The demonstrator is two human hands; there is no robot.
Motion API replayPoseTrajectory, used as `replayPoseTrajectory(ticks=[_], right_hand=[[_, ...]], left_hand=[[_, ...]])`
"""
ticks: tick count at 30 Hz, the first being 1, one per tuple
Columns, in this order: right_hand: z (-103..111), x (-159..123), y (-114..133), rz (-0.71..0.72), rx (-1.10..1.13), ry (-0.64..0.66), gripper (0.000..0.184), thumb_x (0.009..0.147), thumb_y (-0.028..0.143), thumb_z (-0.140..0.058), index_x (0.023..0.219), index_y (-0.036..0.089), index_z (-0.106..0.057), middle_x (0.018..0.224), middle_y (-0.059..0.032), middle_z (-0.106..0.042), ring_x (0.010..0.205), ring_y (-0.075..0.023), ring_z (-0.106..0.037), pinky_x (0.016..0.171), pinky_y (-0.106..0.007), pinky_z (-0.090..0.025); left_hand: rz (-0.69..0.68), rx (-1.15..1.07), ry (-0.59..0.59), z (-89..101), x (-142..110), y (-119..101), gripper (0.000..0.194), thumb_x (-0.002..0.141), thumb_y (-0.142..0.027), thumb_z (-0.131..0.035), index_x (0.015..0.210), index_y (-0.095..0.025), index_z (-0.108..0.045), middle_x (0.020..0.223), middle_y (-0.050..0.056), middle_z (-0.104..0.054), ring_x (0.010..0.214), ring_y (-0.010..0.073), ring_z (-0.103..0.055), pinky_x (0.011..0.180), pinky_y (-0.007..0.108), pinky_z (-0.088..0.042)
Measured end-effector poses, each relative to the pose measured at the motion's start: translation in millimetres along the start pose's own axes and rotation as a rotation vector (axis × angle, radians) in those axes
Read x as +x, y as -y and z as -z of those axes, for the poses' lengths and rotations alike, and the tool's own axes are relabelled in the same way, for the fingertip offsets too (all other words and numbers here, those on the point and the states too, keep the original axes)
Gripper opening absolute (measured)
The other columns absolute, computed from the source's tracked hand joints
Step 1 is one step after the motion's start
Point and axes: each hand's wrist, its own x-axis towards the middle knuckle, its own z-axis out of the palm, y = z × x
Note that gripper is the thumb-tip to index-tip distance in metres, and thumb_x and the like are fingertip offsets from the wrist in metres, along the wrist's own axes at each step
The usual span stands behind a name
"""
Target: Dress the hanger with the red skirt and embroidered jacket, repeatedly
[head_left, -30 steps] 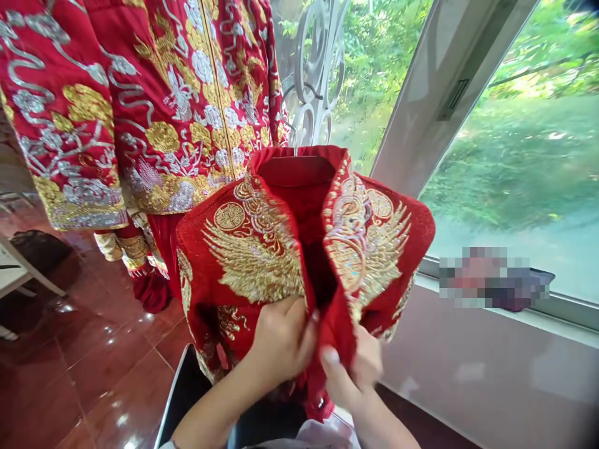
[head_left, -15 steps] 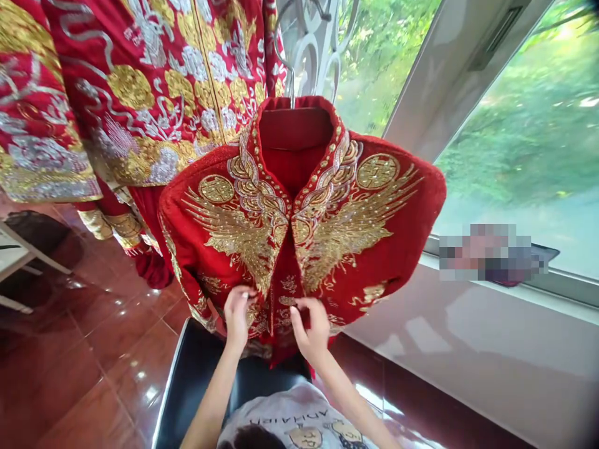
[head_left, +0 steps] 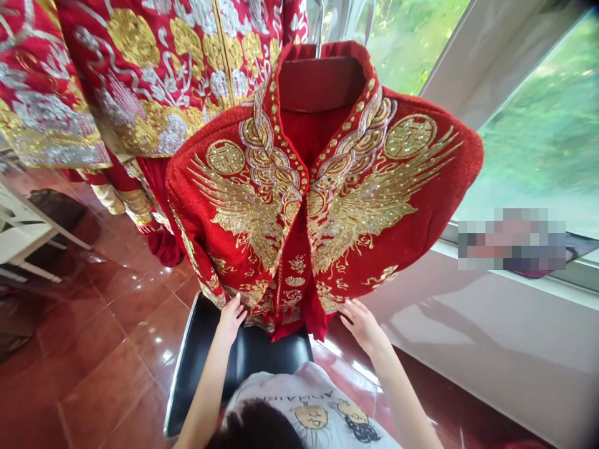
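A red jacket point(head_left: 327, 187) with gold and silver wing embroidery hangs on a hanger point(head_left: 319, 25) in front of me, its front panels closed. My left hand point(head_left: 231, 318) touches the lower left hem with fingers curled loosely on the cloth. At the lower right hem my right hand point(head_left: 360, 324) lies with fingers stretched out, just touching the fabric edge.
A second, larger red embroidered robe point(head_left: 140, 81) hangs behind on the left. A black chair seat point(head_left: 234, 362) stands below the jacket on red glossy tiles point(head_left: 93, 349). A window point(head_left: 538, 125) and white sill point(head_left: 515, 293) run along the right; a white frame point(head_left: 28, 237) stands far left.
The jacket's front was held open, then closed; my hands have moved apart from the centre opening out to the two lower hem corners. The view has tilted down.
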Motion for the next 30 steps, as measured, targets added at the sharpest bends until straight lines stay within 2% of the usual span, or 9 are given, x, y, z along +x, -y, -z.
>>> replayPoseTrajectory(ticks=[2, 5, 9, 13, 15, 18, 23, 28, 30], right_hand=[[-1.0, 3.7, -8.6, -0.016, 0.033, -0.038, 0.041, 0.057, 0.033, -0.081, 0.088, 0.026, -0.057, 0.093, 0.002, -0.069, 0.082, -0.0159, -0.065, 0.071, -0.03, -0.052], [2.2, 9.0, -21.3, -0.075, 0.047, 0.074, 0.038, 0.057, 0.038, -0.08, 0.084, 0.022, -0.06, 0.089, -0.0037, -0.07, 0.084, -0.0212, -0.066, 0.075, -0.038, -0.054], [11.6, 6.7, -30.8, -0.025, 0.073, 0.04, 0.032, 0.053, 0.03, -0.082, 0.073, 0.02, -0.06, 0.076, -0.0008, -0.069, 0.077, -0.0171, -0.066, 0.074, -0.029, -0.054], [15.6, -11.5, -26.6, 0.031, 0.039, 0.021, 0.032, 0.055, 0.025, -0.082, 0.08, 0.02, -0.063, 0.087, -0.0019, -0.07, 0.082, -0.0171, -0.067, 0.076, -0.026, -0.055], [12.3, -24.0, -23.5, 0.021, -0.041, 0.077, 0.035, 0.054, 0.024, -0.083, 0.083, 0.019, -0.064, 0.087, -0.0047, -0.071, 0.079, -0.0194, -0.067, 0.066, -0.027, -0.055], [0.6, -41.2, -24.1, 0.01, -0.115, 0.196, 0.033, 0.055, 0.023, -0.083, 0.081, 0.018, -0.064, 0.072, -0.0044, -0.068, 0.063, -0.0171, -0.064, 0.048, -0.023, -0.047], [-24.7, -58.1, -30.4, 0.06, -0.12, 0.201, 0.031, 0.056, 0.025, -0.084, 0.078, 0.015, -0.063, 0.063, -0.0023, -0.063, 0.052, -0.012, -0.056, 0.042, -0.02, -0.038], [-38.6, -67.9, -26.2, 0.071, -0.167, 0.189, 0.046, 0.053, 0.025, -0.086, 0.093, 0.015, -0.066, 0.071, -0.0037, -0.068, 0.059, -0.0141, -0.059, 0.051, -0.023, -0.045], [-41.7, -69.7, -25.7, 0.056, -0.182, 0.205, 0.051, 0.051, 0.022, -0.086, 0.097, 0.015, -0.066, 0.081, -0.0056, -0.07, 0.067, -0.0163, -0.063, 0.057, -0.025, -0.048]], left_hand=[[0.034, -0.004, -0.021, 4.3, 6.9, 5.2, 0.005, 0.084, -0.022, -0.063, 0.088, -0.019, -0.06, 0.084, 0.001, -0.059, 0.07, 0.0099, -0.061, 0.094, 0.036, -0.046], [0.074, -0.035, 0.043, 12.3, 8.8, 14.0, 0.007, 0.088, -0.021, -0.056, 0.087, -0.016, -0.061, 0.087, 0.006, -0.063, 0.077, 0.0142, -0.065, 0.089, 0.037, -0.05], [0.03, -0.094, 0.079, 17.9, -5.9, 21.8, 0.008, 0.088, -0.012, -0.053, 0.087, -0.015, -0.061, 0.08, 0.004, -0.067, 0.073, 0.0108, -0.066, 0.073, 0.022, -0.054], [0.042, -0.089, 0.042, 20.4, -27.0, 22.2, 0.019, 0.082, 0.002, -0.051, 0.087, -0.014, -0.059, 0.073, 0.001, -0.068, 0.064, 0.007, -0.066, 0.058, 0.013, -0.051], [0.082, -0.064, 0.05, 20.4, -36.8, 21.8, 0.022, 0.078, 0.006, -0.053, 0.085, -0.014, -0.059, 0.07, 0.0, -0.067, 0.059, 0.0077, -0.065, 0.052, 0.013, -0.05], [0.141, -0.029, 0.095, 17.9, -50.3, 22.8, 0.024, 0.072, 0.008, -0.057, 0.081, -0.015, -0.058, 0.066, 0.001, -0.066, 0.054, 0.0101, -0.064, 0.045, 0.014, -0.047], [0.191, -0.012, 0.246, 9.6, -71.8, 25.6, 0.023, 0.065, 0.003, -0.068, 0.08, -0.013, -0.059, 0.068, 0.003, -0.064, 0.054, 0.01, -0.059, 0.04, 0.014, -0.042], [0.144, -0.188, 0.54, 4.7, -82.0, 26.0, 0.039, 0.055, -0.023, -0.085, 0.068, -0.015, -0.049, 0.059, -0.005, -0.045, 0.046, 0.0018, -0.038, 0.033, 0.007, -0.026], [0.103, -0.189, 0.577, 4.0, -81.6, 25.2, 0.046, 0.048, -0.027, -0.089, 0.068, -0.016, -0.049, 0.058, -0.006, -0.043, 0.047, 0.0024, -0.037, 0.033, 0.008, -0.024]])
